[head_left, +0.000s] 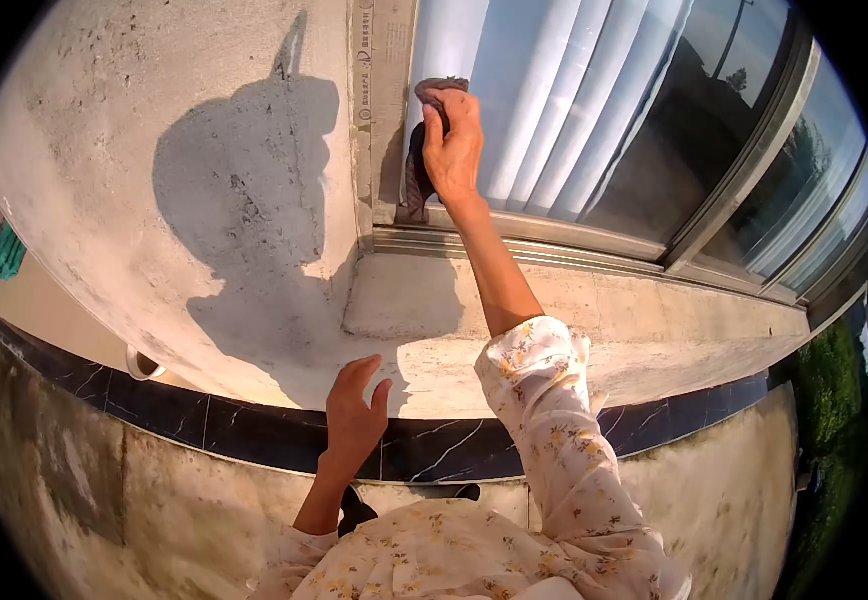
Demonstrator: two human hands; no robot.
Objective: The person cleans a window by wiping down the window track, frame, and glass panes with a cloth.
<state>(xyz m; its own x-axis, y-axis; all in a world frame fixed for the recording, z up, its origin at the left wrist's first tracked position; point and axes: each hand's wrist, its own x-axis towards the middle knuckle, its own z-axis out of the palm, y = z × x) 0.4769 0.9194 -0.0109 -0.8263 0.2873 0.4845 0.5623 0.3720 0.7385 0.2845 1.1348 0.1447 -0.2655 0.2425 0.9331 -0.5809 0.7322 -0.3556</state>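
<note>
My right hand (454,145) grips a dark brownish cloth (417,175), pressed to the left edge of the window glass (524,100) beside its metal frame. Part of the cloth bunches above my fingers, and the rest hangs down toward the bottom rail. White curtain folds (579,110) show behind the pane. Lower down, my left hand (357,405) is held in front of the sill's edge, thumb and fingers apart, with nothing in it. The concrete window sill (544,290) runs between my two hands.
A rough concrete wall (104,150) with my shadow on it stands to the left. Dark marbled tiles (294,440) run along the wall's base. At the left are a white cup-like container (142,364) and a green bundle (4,252). Green plants (829,410) grow at the right.
</note>
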